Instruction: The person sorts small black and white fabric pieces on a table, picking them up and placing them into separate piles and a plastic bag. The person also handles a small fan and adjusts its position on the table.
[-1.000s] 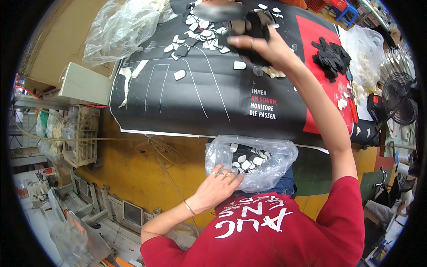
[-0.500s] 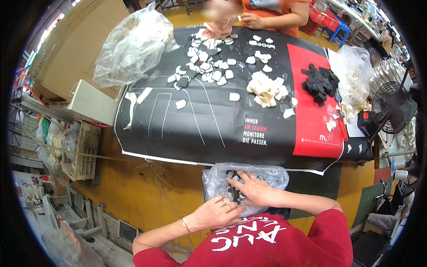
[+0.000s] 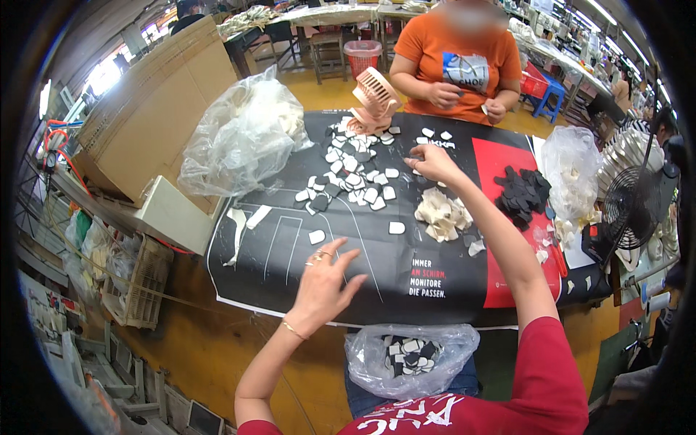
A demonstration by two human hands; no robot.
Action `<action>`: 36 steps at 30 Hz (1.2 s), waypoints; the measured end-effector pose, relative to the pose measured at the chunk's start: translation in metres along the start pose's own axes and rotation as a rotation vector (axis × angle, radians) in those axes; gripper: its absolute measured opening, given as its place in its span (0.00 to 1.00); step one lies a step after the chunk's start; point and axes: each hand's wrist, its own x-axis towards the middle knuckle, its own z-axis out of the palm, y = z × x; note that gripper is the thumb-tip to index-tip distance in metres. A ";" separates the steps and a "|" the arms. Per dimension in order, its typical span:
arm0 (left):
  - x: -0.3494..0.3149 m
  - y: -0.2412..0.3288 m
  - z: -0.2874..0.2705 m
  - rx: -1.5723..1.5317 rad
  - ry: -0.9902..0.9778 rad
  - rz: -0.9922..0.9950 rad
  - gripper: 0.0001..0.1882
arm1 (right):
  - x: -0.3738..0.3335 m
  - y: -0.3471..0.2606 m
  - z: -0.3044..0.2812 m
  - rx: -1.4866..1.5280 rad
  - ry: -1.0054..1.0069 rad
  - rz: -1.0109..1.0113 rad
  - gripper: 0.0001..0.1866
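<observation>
Right hand (image 3: 435, 162) has left the bag (image 3: 455, 359), one white piece (image 3: 396, 228) lying left-to-right

- Table cover (image 3: 341, 308): smooth, vinyl-like printed sheet with a soft sheen.
- Clear bag (image 3: 228, 148) at the table's left edge: thin, crinkled plastic — glossy.
- Open bag (image 3: 360, 366) below the near edge: the same shiny, see-through film.
- Tab-shaped pieces (image 3: 371, 195) toward the far edge: matt white and black faces.
- Black cutouts (image 3: 527, 192) near the right edge: dull, matt.
- Cream scraps (image 3: 441, 214): creased — cloth-like.
- Carton (image 3: 145, 109) beyond the left edge: matt cardboard.
- Pink fan (image 3: 377, 93), far edge: smooth plastic.
</observation>
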 end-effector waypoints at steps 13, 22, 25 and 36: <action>0.015 -0.008 0.020 -0.038 -0.184 0.055 0.27 | -0.013 -0.053 0.097 0.360 0.120 -0.363 0.37; 0.006 -0.020 0.009 -0.054 -0.152 -0.017 0.27 | -0.029 0.006 0.029 0.059 -0.017 -0.083 0.47; 0.005 -0.018 0.013 -0.073 -0.162 -0.019 0.27 | -0.056 0.020 0.002 -0.001 -0.129 -0.105 0.47; 0.000 -0.012 0.005 -0.057 -0.203 -0.039 0.28 | -0.052 0.056 -0.010 -0.378 0.247 -0.102 0.29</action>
